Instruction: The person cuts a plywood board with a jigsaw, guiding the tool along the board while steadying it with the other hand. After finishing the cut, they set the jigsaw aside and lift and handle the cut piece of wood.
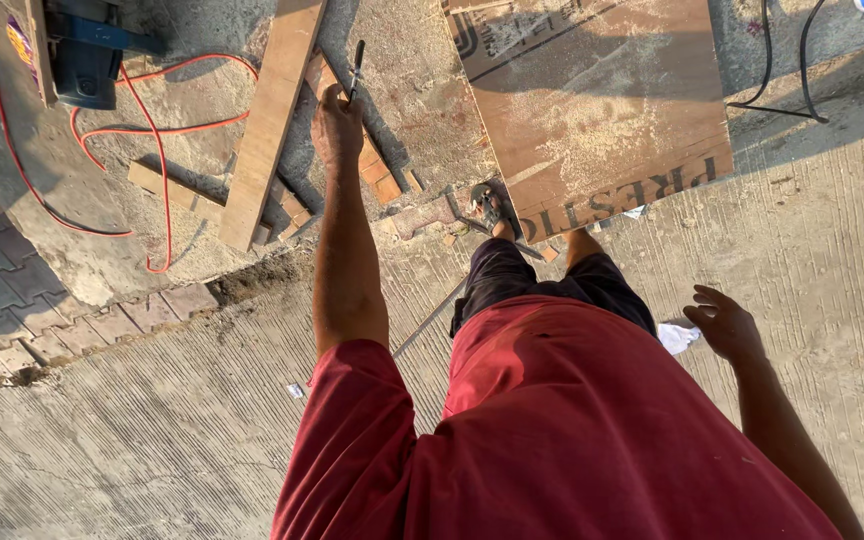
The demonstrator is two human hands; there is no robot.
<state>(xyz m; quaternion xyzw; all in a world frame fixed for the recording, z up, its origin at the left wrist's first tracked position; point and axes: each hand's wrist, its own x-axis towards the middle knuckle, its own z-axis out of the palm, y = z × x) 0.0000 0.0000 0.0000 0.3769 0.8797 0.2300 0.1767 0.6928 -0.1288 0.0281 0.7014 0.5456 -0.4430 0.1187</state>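
Left hand (337, 118) was clenched around a slim dark pencil-like tool (356, 66), held above the long pale wooden plank (270, 120) lying on the concrete floor (152, 420). Right hand (724, 325) hung released, fingers spread, beside the red shirt (572, 430).

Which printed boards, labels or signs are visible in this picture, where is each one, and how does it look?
Large rectangular brown plywood board: flat on the concrete ground ahead of the person, dusted with sawdust, dark printed lettering along its near edge and a dark striped mark at its far left corner.
Small colourful label: top left, on the side of a grey slab beside the blue power tool; too small to describe further.
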